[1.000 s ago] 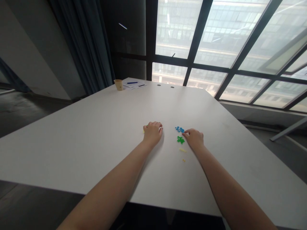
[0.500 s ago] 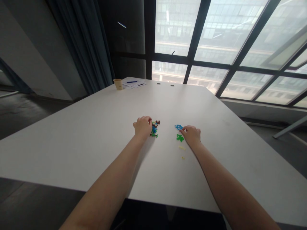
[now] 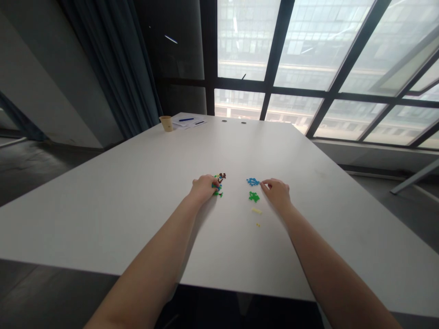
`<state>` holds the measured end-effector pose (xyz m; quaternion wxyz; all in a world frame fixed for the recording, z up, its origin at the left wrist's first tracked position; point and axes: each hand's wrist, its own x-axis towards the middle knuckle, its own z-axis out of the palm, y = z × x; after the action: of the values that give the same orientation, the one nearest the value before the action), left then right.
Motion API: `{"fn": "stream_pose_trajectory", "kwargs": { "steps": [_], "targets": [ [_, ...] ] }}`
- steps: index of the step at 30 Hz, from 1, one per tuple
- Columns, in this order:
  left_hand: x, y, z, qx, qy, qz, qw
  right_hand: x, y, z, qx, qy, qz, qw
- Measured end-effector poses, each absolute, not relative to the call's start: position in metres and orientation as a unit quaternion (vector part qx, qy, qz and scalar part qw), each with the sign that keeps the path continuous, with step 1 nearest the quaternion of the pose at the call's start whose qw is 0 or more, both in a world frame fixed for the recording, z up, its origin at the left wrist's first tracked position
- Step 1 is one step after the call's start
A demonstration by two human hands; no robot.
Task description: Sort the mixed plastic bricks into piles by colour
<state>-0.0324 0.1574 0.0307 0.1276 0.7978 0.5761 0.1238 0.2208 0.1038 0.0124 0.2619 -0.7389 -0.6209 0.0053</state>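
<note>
— Right hand [image 3: 277, 193] slid away from the blue pieces [image 3: 253, 182]. Left hand [image 3: 205, 188]?
— Curled at the mixed pile [image 3: 218, 183], fingers [image 3: 213, 182] on it; can't tell if they grip. Right fingers [image 3: 265, 183] rest slightly open, empty. Green pieces [image 3: 254, 197] and yellow pieces [image 3: 256, 210] lie separate.

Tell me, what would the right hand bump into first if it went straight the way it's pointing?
The right hand points at the blue pieces just past its fingertips, so it would probably touch those first, though depth is hard to judge from this view.
</note>
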Motion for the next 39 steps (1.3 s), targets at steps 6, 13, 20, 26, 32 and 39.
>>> {"fn": "stream_pose_trajectory", "kwargs": {
  "steps": [6, 13, 20, 26, 32, 39],
  "targets": [
    [-0.031, 0.159, 0.025, 0.800, 0.564, 0.150, 0.138, 0.224, 0.102, 0.015, -0.737, -0.619, 0.004, 0.272],
    [-0.028, 0.159, 0.023, 0.806, 0.490, 0.265, 0.200, 0.238, 0.102, 0.019, -0.749, -0.587, -0.006, 0.307],
    [-0.012, 0.143, 0.033, 0.794, 0.393, 0.396, 0.243, 0.241, 0.101, 0.019, -0.753, -0.577, -0.006, 0.316],
    [-0.006, 0.131, 0.038, 0.827, 0.357, 0.412, 0.138, 0.234, 0.100, 0.020, -0.743, -0.593, -0.001, 0.311],
    [-0.006, 0.127, 0.042, 0.830, 0.393, 0.376, 0.122, 0.229, 0.099, 0.018, -0.730, -0.612, -0.003, 0.305],
    [-0.003, 0.125, 0.043, 0.818, 0.383, 0.388, 0.182, 0.218, 0.095, 0.024, -0.656, -0.671, 0.001, 0.345]
  ]
}}
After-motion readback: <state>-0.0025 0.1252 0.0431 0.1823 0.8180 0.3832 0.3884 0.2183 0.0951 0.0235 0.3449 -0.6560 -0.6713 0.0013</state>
